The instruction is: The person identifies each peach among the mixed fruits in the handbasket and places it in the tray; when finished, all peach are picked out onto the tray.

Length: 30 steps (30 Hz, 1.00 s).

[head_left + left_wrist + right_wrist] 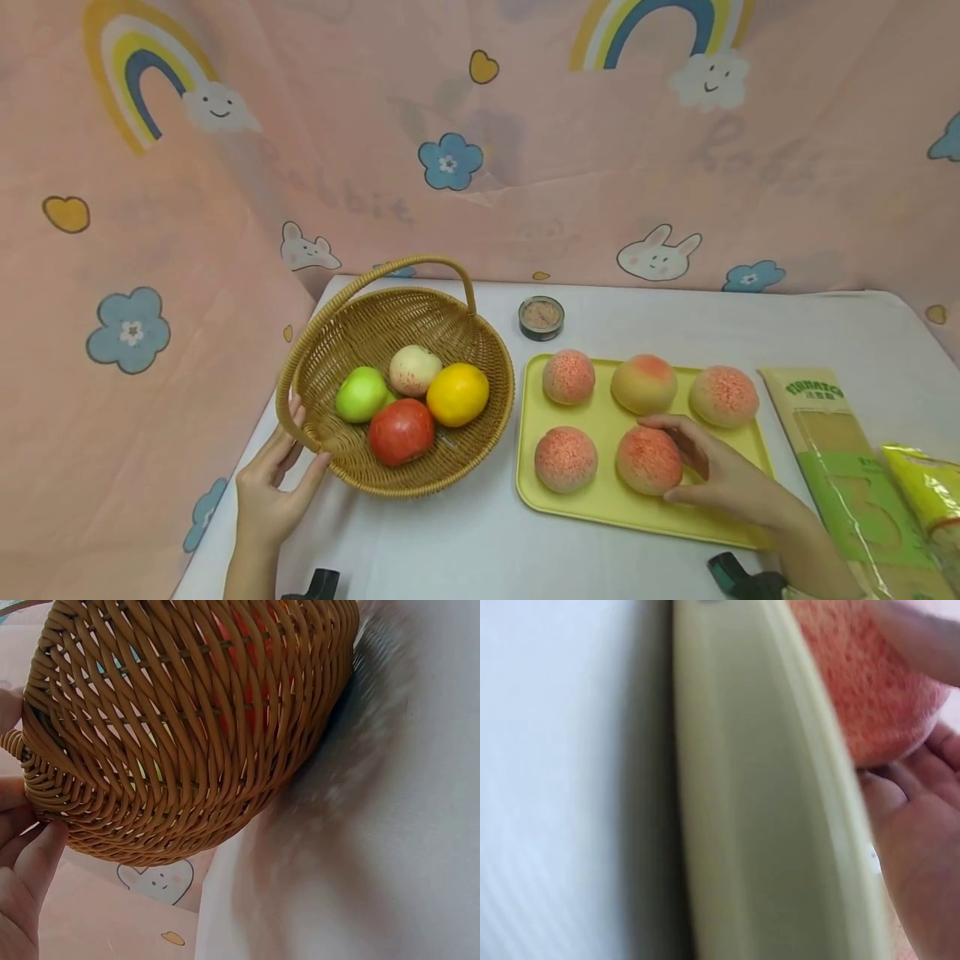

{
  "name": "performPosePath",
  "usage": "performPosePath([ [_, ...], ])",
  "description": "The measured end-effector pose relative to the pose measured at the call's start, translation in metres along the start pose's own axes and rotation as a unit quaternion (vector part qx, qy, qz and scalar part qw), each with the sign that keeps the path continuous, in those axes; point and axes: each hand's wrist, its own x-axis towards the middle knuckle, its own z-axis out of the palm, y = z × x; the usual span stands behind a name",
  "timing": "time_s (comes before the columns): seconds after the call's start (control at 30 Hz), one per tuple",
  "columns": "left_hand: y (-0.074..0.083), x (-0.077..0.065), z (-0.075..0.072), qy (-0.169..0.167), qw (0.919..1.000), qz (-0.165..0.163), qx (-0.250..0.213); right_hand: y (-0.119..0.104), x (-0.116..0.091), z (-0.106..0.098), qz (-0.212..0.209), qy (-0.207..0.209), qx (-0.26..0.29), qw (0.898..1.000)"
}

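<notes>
My left hand (273,487) holds the left side of a woven wicker basket (497,367) at the rim, near the foot of its tall handle. In the left wrist view, thumb and fingers pinch the basket's woven edge (180,750). Inside lie a green apple (362,394), a pale round fruit (414,371), a yellow fruit (458,395) and a red fruit (401,432). On the right, my right hand (723,475) grips a pink, rough-skinned peach (647,460) at the front of a yellow tray (592,510). That peach (870,690) shows above the tray's rim in the right wrist view.
Several other peaches stand on the tray, among them a smoother yellow-red one (644,384). A small round tin (541,317) sits behind it. Right of the tray lie a green package (855,475) and a yellow bag (930,492). Patterned pink cloth (525,225) hangs behind the white tabletop (450,542).
</notes>
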Motion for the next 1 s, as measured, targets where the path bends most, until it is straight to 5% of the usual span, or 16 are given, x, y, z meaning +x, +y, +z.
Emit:
performPosePath([
  [0.23,-0.002,0.000,0.000,-0.003,1.0000,-0.001,-0.005,0.001,-0.003,-0.003,0.023,-0.032,0.003,0.999],
  [0.57,0.011,0.004,0.002,0.001,1.0000,0.001,-0.001,0.003,-0.007,-0.005,-0.015,-0.064,0.006,0.998],
  [1.0,-0.008,-0.004,0.000,-0.002,1.0000,0.002,-0.005,0.004,-0.010,-0.006,-0.019,-0.057,-0.037,0.998],
])
